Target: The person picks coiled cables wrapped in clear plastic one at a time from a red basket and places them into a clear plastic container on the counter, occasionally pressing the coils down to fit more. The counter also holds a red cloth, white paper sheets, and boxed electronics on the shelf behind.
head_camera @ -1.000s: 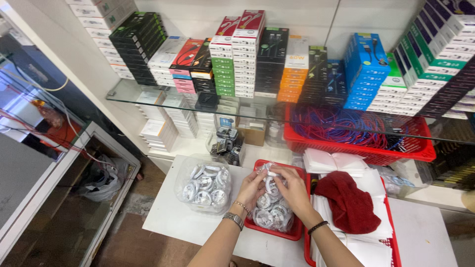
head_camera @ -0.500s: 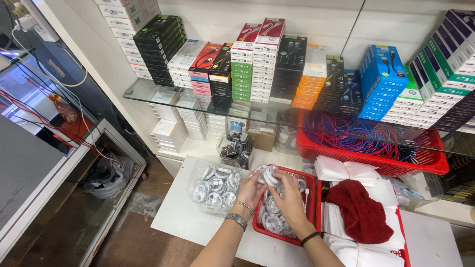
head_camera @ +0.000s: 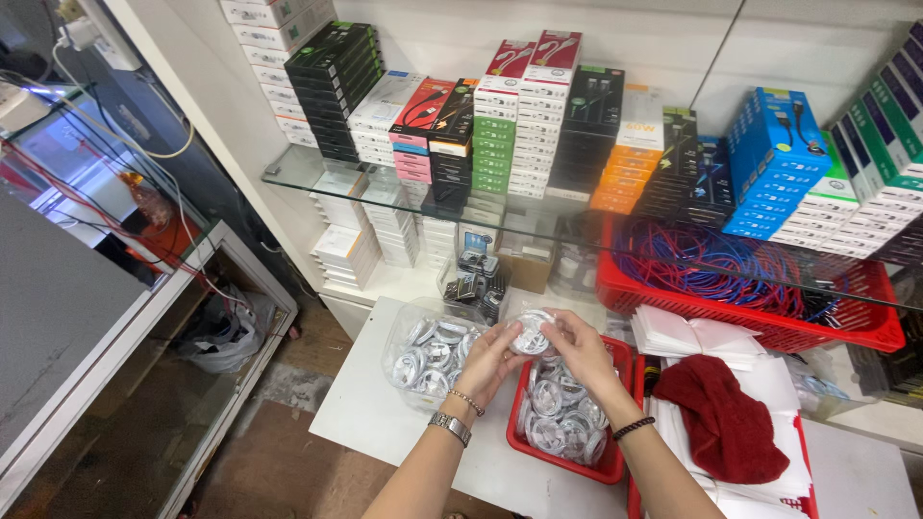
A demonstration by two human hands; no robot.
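Note:
Both my hands hold one small clear bag with a coiled white cable (head_camera: 531,333) just above a red tray (head_camera: 567,463). My left hand (head_camera: 490,360) grips the bag's left side and wears a metal watch and a bead bracelet at the wrist. On the bag's right side is my right hand (head_camera: 581,352), with a dark band on that wrist. The red tray is full of several more bagged white coils (head_camera: 562,418). A large clear bag of the same white coils (head_camera: 428,354) lies on the white table (head_camera: 385,423) to the left.
A dark red cloth (head_camera: 719,419) lies on stacked white sleeves (head_camera: 687,336) in a second red tray at right. Behind stands a red basket of red and blue cables (head_camera: 740,274) under a glass shelf (head_camera: 317,168) stacked with coloured boxes. A glass counter stands at left.
My hands have lifted one bagged coil a little above the red tray. The camera view has shifted left and nearer.

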